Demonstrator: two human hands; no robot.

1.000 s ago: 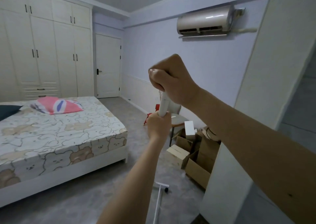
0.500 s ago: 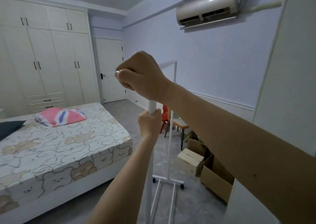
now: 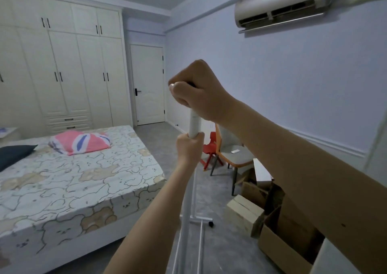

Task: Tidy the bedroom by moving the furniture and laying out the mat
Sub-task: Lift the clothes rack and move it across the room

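A white metal clothes rack (image 3: 195, 125) stands upright in front of me on the grey floor, its wheeled base (image 3: 202, 219) beside the bed. My right hand (image 3: 196, 89) is closed in a fist over the top end of its near post. My left hand (image 3: 189, 148) grips the same post just below. The rack's far post and top bar are hidden behind my hands. No mat is in view.
A bed (image 3: 79, 181) with a bear-print sheet fills the left. Open cardboard boxes (image 3: 278, 238) lie along the right wall, with a grey chair (image 3: 236, 156) and a small red chair (image 3: 210, 148) behind. Wardrobe (image 3: 62, 74) and door (image 3: 147, 85) stand at the back.
The view has swung left and down again. The rack's far post and top bar, seen half a second ago, are now hidden. Both hands keep the same grip on the post.
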